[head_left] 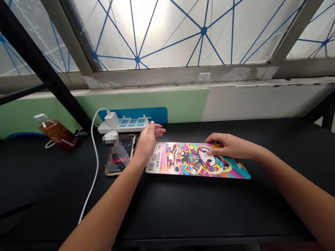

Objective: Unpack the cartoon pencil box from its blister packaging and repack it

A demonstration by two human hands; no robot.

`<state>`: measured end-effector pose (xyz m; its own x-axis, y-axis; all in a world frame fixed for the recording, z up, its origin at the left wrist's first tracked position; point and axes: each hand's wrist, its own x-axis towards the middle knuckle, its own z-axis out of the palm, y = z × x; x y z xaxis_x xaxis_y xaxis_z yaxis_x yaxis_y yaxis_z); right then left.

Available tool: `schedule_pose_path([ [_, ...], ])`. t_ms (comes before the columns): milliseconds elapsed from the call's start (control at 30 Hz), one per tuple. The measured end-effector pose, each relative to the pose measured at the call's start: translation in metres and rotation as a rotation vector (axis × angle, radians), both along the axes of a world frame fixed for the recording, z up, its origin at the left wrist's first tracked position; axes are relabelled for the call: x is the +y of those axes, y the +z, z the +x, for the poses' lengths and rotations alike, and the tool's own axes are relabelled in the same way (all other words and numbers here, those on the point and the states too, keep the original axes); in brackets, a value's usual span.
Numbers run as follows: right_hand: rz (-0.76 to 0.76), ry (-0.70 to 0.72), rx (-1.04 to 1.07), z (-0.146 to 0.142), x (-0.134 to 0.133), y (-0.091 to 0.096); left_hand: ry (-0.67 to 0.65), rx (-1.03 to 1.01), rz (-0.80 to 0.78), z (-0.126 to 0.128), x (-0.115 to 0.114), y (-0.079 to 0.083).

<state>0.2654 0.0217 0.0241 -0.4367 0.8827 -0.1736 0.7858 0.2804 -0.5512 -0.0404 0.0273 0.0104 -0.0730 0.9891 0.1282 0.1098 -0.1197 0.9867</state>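
Under my right hand [228, 145] is a bright pencil box [188, 162], lying flat on a black desk [207, 212]. Its thumb is on the picture and its fingers bend at the far edge, but I can't tell if they pinch it. My left hand [148, 141] is by the label end, its fingers held out loosely, with nothing in them. Just left of that hand is a phone [127, 148], partly blurred. Just past its fingertips is a white power strip [123, 125] with a white plug [112, 119] in it, and a white cord [96, 163] runs down toward my left arm. Well left of both hands is a bottle [57, 131] of red-brown drink. Behind the desk, past both hands, I see a green wall [182, 98] with a blue panel [157, 116] low on it. Above that is a big cloudy window [153, 25] with blue lines and dots. Thick black posts [39, 62] slant up on the far left.
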Motion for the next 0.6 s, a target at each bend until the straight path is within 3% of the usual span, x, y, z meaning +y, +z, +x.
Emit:
schedule_pose_path([
  [100, -0.024, -0.040, -0.008, -0.001, -0.001, 0.000, -0.026, -0.127, -0.047, 0.003, 0.001, -0.003],
  [167, -0.034, -0.059, -0.020, -0.002, -0.001, -0.001, -0.045, -0.106, -0.042, 0.003, 0.000, -0.005],
  [367, 0.020, -0.053, -0.025, -0.004, 0.001, -0.009, -0.228, 0.723, 0.163, 0.008, -0.011, -0.007],
  [467, 0.088, -0.036, -0.023, -0.007, 0.001, -0.012, -0.278, 0.858, 0.211, 0.013, -0.019, -0.008],
  [600, 0.315, 0.021, -0.002, -0.013, -0.008, -0.007, -0.248, 1.117, 0.363, 0.014, -0.025, 0.000],
])
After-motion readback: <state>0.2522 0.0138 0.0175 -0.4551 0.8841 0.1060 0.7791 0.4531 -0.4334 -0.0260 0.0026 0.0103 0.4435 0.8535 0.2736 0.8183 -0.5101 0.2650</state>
